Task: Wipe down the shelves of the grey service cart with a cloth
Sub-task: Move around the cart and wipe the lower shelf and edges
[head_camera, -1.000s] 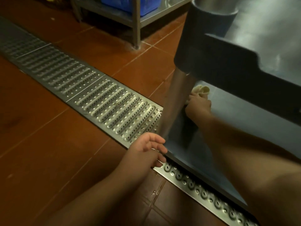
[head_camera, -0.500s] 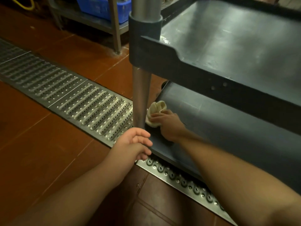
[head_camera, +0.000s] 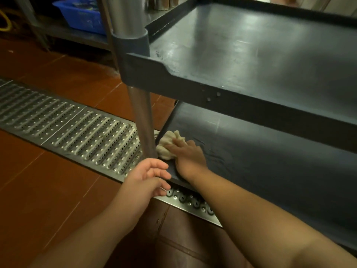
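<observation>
The grey service cart has an upper shelf [head_camera: 241, 55] that shines wet and a lower shelf [head_camera: 260, 161] beneath it. A bunched beige cloth [head_camera: 170, 140] lies in the lower shelf's near-left corner, beside the steel post [head_camera: 144, 117]. My right hand [head_camera: 188, 154] lies over the cloth and presses it down with fingers stretched toward the post. My left hand [head_camera: 148, 180] holds the lower shelf's front-left corner at the foot of the post, fingers curled round the edge. Wet streaks show on the shelf just right of my right hand.
A perforated steel drain grate [head_camera: 77, 132] runs across the red tile floor [head_camera: 38, 190] and under the cart's front edge. Behind, a steel rack [head_camera: 77, 35] carries a blue crate [head_camera: 81, 14]. A yellow hose [head_camera: 5, 22] lies at far left.
The view has pulled back and up, so the upper shelf shows more fully. My right hand and the cloth stay in the lower shelf's corner, and the fingers now lie flatter. My left hand keeps its place.
</observation>
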`<state>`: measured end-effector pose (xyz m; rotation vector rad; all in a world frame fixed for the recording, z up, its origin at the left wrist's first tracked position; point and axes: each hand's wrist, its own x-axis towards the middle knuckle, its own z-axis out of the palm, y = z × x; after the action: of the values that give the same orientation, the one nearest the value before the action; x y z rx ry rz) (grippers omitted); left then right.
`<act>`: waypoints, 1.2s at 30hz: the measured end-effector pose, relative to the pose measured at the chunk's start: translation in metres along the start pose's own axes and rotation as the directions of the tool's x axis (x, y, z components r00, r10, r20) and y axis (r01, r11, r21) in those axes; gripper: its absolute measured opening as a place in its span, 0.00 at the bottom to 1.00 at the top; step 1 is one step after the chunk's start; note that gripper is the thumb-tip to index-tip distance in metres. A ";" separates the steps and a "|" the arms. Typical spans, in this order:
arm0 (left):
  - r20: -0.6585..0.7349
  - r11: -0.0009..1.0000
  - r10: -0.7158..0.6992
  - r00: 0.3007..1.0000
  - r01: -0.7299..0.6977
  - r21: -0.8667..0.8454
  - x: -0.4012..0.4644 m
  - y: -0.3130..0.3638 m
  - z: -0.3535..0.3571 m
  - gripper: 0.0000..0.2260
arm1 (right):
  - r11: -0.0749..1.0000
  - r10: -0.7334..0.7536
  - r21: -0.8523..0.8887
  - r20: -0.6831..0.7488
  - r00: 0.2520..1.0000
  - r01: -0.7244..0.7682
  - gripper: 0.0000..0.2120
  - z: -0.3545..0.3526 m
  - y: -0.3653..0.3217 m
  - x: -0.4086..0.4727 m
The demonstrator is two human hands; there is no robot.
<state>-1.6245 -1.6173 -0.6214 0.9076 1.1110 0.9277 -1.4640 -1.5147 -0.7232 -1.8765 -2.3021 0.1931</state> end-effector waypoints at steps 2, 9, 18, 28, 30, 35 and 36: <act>0.004 1.000 0.013 1.000 -0.013 0.006 0.000 0.002 -0.002 0.16 | 0.978 0.138 0.175 -0.125 0.982 -0.115 0.22 -0.005 -0.005 0.017; -0.009 1.000 0.010 1.000 -0.010 0.008 0.003 -0.002 -0.014 0.18 | 0.905 0.395 0.193 -0.050 0.918 -0.379 0.30 0.001 -0.037 0.070; 0.027 0.999 0.037 0.999 -0.037 0.014 0.004 0.000 -0.016 0.16 | 0.969 0.245 0.035 -0.001 0.969 -0.245 0.35 0.018 -0.032 0.086; 0.017 1.000 0.025 1.000 -0.025 0.016 0.018 0.000 0.005 0.15 | 0.980 0.199 0.011 -0.067 0.978 -0.198 0.32 0.018 0.005 0.072; 0.009 0.999 0.025 1.000 -0.025 0.028 0.019 -0.003 0.011 0.14 | 0.978 0.209 0.026 -0.074 0.975 -0.208 0.31 0.018 0.014 0.063; 0.008 0.999 0.005 1.000 -0.006 0.035 0.021 -0.007 0.024 0.16 | 0.969 0.247 0.029 -0.089 0.965 -0.245 0.31 0.014 0.047 0.032; 0.010 1.000 0.008 1.000 -0.009 0.028 0.022 -0.007 0.027 0.16 | 0.968 0.250 0.029 -0.081 0.965 -0.248 0.31 0.012 0.054 0.025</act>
<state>-1.5933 -1.6027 -0.6294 0.9399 1.1148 0.9154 -1.4197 -1.4796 -0.7444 -2.1185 -1.9990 0.1613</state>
